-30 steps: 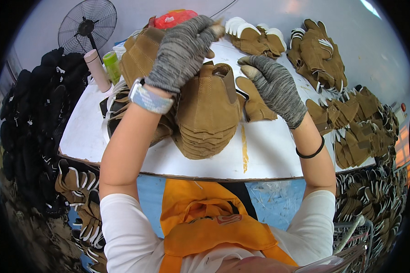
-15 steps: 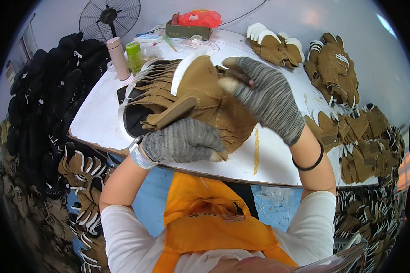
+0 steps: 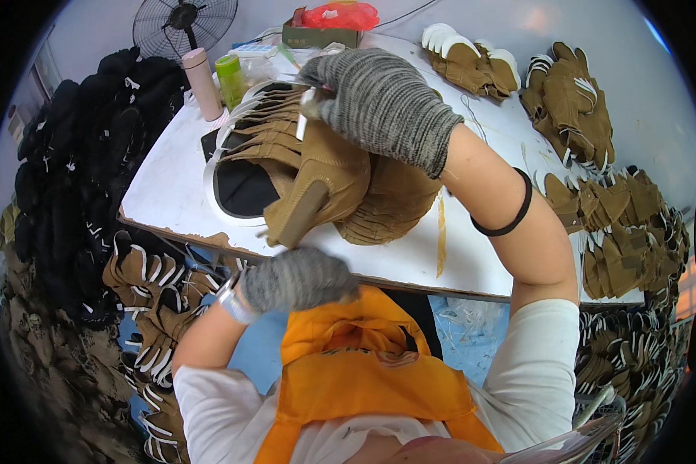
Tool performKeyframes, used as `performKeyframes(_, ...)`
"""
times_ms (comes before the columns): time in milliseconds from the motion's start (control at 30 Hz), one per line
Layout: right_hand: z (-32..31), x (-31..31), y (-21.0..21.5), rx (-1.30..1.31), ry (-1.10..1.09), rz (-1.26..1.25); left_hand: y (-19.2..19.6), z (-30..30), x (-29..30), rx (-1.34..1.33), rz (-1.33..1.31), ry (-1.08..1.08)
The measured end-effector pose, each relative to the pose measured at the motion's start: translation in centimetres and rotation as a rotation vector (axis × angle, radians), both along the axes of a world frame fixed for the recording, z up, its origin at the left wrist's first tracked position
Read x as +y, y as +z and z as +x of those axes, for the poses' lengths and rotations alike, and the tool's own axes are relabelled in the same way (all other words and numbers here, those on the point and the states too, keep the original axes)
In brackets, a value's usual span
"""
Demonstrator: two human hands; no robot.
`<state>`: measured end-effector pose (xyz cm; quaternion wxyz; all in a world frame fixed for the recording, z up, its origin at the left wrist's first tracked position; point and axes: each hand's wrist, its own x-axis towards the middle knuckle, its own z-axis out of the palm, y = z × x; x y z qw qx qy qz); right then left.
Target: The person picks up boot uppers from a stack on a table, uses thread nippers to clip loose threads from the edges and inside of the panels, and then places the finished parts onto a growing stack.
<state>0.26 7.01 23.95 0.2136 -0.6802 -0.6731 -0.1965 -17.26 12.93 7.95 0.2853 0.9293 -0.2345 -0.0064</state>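
The right hand (image 3: 383, 104), in a grey knitted glove, sits at the upper middle of the frame with its fingers curled shut around the top of a tan suede boot upper (image 3: 317, 182), which stands tilted on the white tabletop (image 3: 170, 193), its dark lining showing toward the left. The left hand (image 3: 298, 278), gloved the same way, hangs low at the near edge of the tabletop, just below the piece and apart from it; its fingers look bunched, but whether they hold anything I cannot tell from here. The boot upper rests against a fanned stack of tan uppers (image 3: 390, 205) in the middle of the tabletop. Further back stand a pink bottle (image 3: 203, 83) and a green cup (image 3: 230, 77), with a fan (image 3: 184, 23) behind them at the upper left. More tan pieces are heaped along the right edge (image 3: 619, 232), and a black pile (image 3: 69, 178) fills the left side. To my eye the work is at the pick-and-check stage — one piece is lifted off the stack and being turned in the hand. The next move would seem to call for the lower hand to come up and steady the piece's bottom edge — so it can be handled without toppling the stack beside it.
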Motion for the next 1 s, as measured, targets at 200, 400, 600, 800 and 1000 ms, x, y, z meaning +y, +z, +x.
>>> performKeyframes(200,6.4,-2.2,3.7,0.617,0.284,0.237,-0.4,-7.5,2.8,0.763,0.069,0.39)
performKeyframes(400,11.2,-8.0,-0.8,1.252,-0.115,0.311,4.8,-2.6,2.9,-0.15,-0.673,0.617)
performKeyframes(600,9.3,-11.0,-2.0,1.823,0.045,0.379,9.5,7.5,1.9,-1.002,-0.582,0.662)
performKeyframes(800,8.4,-12.8,-1.9,1.884,0.186,0.504,13.7,11.4,3.1,-0.742,-0.782,0.511)
performKeyframes(1000,12.1,-13.2,-6.1,1.956,0.102,0.484,13.9,13.8,0.8,-0.75,-0.564,0.377)
